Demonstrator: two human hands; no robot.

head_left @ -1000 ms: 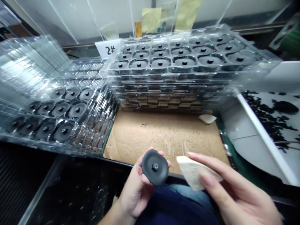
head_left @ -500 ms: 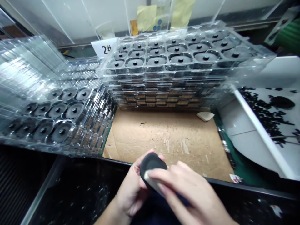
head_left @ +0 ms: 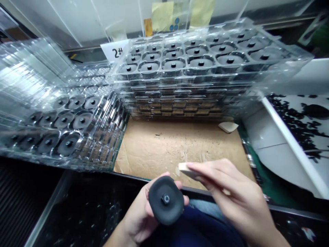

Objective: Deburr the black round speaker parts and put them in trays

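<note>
Disc (head_left: 166, 202) in left hand (head_left: 142, 212), pad (head_left: 189, 171) in right hand (head_left: 235, 195).

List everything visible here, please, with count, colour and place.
Held disc: one, dark grey, bottom centre
Wedges: two, cream; one held, one on cardboard
Cardboard: one, brown, centre
Tray stacks: several, clear, left and rear
Tray discs: many, dark grey, in trays
Sign: one, white, rear
Papers: several, yellow, rear
Tag: one, orange, rear
Bin: one, white, right
Small parts: many, black, in bin
Clothing: one, navy, bottom
Left hand: one, bare, holding disc
Right hand: one, bare, holding wedge
</note>
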